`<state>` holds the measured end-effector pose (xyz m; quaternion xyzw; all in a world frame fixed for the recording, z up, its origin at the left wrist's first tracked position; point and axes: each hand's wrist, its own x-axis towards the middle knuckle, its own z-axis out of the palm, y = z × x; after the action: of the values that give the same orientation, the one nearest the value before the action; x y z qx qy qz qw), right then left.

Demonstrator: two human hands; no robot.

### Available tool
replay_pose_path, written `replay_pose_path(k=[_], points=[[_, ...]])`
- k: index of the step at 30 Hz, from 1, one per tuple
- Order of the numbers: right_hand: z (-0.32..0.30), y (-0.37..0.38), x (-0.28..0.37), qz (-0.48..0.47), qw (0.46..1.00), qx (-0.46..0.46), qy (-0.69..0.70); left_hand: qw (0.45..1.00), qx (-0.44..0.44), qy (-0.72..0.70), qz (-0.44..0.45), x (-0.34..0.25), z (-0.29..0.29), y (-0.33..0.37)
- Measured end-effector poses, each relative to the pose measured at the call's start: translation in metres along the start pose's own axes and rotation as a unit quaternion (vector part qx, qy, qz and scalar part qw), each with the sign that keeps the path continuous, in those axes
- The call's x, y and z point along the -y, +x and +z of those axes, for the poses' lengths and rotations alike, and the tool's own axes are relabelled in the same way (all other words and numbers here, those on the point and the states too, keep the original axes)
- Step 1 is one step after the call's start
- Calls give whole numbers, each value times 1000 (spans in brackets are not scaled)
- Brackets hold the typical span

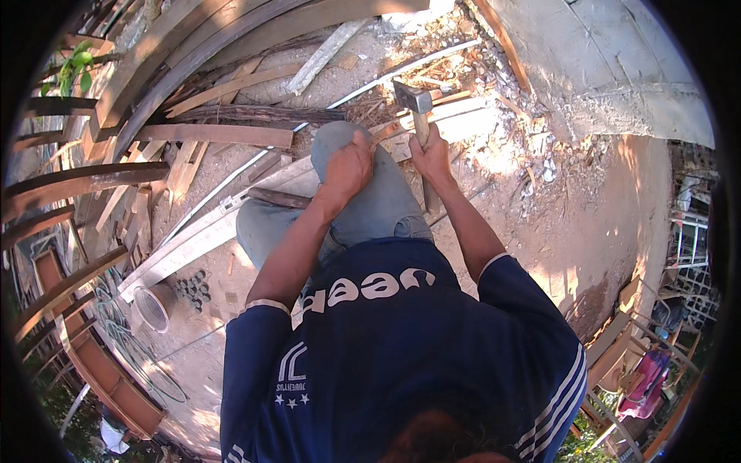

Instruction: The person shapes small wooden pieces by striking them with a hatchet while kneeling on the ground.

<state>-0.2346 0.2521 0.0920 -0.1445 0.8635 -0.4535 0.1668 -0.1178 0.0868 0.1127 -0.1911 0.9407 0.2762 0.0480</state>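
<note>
Over the knee (pixel 330 140), left hand (pixel 351 166) curled, cannot tell on what, right hand (pixel 434 160) clamped round the hammer (pixel 419 101), planks (pixel 86 181) crowding left edge, ground (pixel 559 228) spreading wide at right

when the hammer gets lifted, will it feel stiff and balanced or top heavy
The hammer will likely feel top-heavy: its blocky metal head caps a slimmer handle. It should stay stiff, as the pale handle looks wooden.

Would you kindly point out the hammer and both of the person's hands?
Hammer (pixel 414 99), head view: on its metal head.
Right hand (pixel 434 161), head view: on its back.
Left hand (pixel 349 165), head view: on its back.
</note>
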Motion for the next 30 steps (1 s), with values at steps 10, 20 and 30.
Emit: replay_pose_path(k=[10,20,30], points=[[14,23,-80,17,991,13,-135,995,-66,40,57,-6,5,5],[34,22,-103,-8,989,41,-145,995,-37,70,56,-11,4,13],[31,6,-73,-30,993,-2,-114,995,-39,70,55,-22,5,22]])
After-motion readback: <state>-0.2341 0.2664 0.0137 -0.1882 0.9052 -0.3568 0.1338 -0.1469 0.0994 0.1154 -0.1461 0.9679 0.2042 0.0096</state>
